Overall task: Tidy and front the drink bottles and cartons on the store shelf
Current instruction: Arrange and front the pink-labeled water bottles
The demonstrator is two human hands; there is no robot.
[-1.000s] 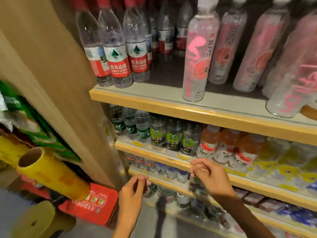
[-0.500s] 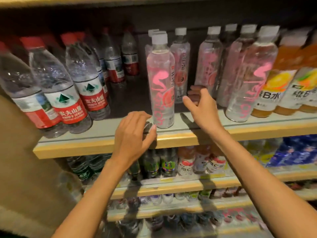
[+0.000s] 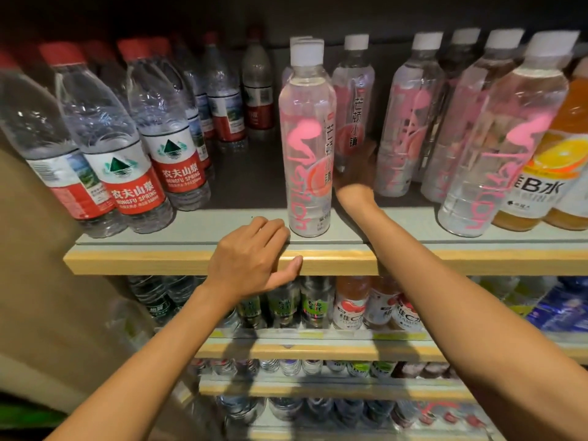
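Observation:
On the top shelf (image 3: 178, 241) a pink-printed clear bottle (image 3: 307, 138) stands alone at the front edge. Behind it to the right stands a second pink bottle (image 3: 353, 103). My right hand (image 3: 356, 176) reaches past the front bottle to the base of that rear one; it is blurred, so its grip is unclear. My left hand (image 3: 254, 259) holds the wooden shelf edge just left of the front bottle, fingers bent on top and thumb on the lip. More pink bottles (image 3: 499, 132) stand to the right.
Red-labelled water bottles (image 3: 133, 148) fill the shelf's left side in rows, with a gap between them and the pink bottles. Orange drink bottles (image 3: 547, 173) stand at far right. Lower shelves (image 3: 318, 348) hold several smaller bottles. A brown side panel (image 3: 35, 249) bounds the left.
Both hands rose from the low shelves to the top shelf. My left hand settled onto the shelf edge. My right hand pushed deeper, behind the front pink bottle.

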